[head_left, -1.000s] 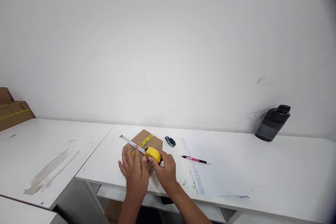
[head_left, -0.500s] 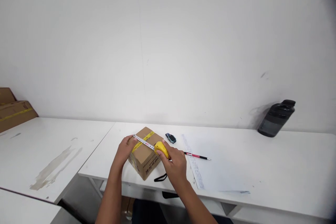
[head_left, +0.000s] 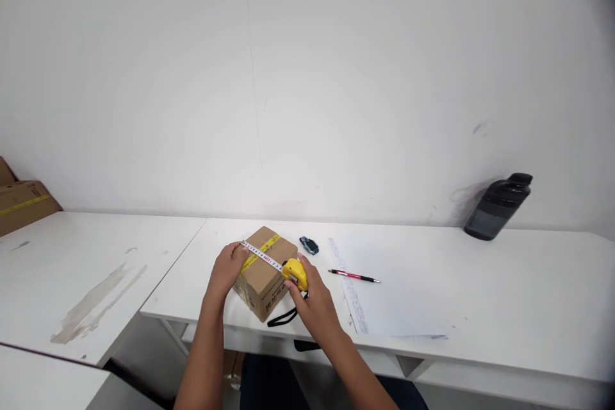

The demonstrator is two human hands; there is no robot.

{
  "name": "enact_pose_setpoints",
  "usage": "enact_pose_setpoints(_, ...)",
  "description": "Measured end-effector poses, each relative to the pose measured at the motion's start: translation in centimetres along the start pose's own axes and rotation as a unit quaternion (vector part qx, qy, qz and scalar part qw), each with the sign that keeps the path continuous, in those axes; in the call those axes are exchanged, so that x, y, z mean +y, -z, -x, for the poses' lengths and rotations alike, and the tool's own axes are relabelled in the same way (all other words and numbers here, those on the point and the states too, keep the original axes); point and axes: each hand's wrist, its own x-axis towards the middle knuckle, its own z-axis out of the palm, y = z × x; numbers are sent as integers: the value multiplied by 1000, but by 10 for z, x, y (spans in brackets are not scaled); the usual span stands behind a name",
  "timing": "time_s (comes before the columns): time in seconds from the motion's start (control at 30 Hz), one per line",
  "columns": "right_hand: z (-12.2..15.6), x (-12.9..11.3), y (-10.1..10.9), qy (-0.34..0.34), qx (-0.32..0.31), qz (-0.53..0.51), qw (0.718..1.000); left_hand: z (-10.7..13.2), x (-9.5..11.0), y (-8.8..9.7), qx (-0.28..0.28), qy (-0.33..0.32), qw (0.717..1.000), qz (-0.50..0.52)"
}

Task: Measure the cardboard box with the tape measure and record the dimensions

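Observation:
A small cardboard box (head_left: 265,278) with yellow tape across its top stands on the white table. Across that top lies the pulled-out blade (head_left: 262,255) of a yellow tape measure (head_left: 295,273). My right hand (head_left: 314,301) grips the tape measure's case at the box's right edge, and a black wrist strap (head_left: 282,318) hangs from it. At the box's left edge, my left hand (head_left: 229,267) pinches the blade's end against the cardboard with thumb and fingers. The box's far lower sides are hidden.
Right of the box, a red and black pen (head_left: 354,276) lies on white paper (head_left: 398,301). Behind the box sits a small dark teal object (head_left: 309,245). A dark bottle (head_left: 498,207) stands by the wall. More taped boxes (head_left: 26,205) are at far left.
The view has shifted slightly. My right hand has turned the tape measure's case a little, showing more of its face, and the black strap has swung left. My left hand keeps its place.

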Motion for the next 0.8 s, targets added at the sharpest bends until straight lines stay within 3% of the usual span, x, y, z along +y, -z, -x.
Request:
enact_pose_setpoints(0.63,-3,-1,-10,-28,-13,-4,999,5,0,-3,11,-4,1000,0)
enact_pose_setpoints(0.8,-4,0,-6,-57,-18,-66,996,4,-2,-4,26,2,999,29)
